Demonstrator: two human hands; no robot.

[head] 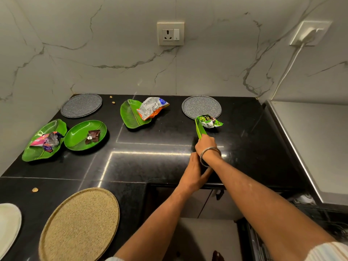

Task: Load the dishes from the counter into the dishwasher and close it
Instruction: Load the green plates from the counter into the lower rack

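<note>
Presently: the clearing step, dishes not yet loaded; places are given from the wall socket (170, 33). Far left and below it, a leaf plate (33, 150) holds a pink wrapper (46, 141); beside it, a round green plate (75, 141) holds a brown wrapper (93, 136). Just below the socket, a second leaf plate (128, 114) carries a crumpled silver bag (153, 107). Right of it, the right hand (205, 146) grips a tilted green plate (200, 129), a green wrapper (209, 121) sliding at its raised end. The left hand (194, 173) lies beneath that wrist; its fingers' state cannot be told. Next, likely: tip the wrapper off, then carry the plate to the dishwasher (320, 219) at lower right.
</note>
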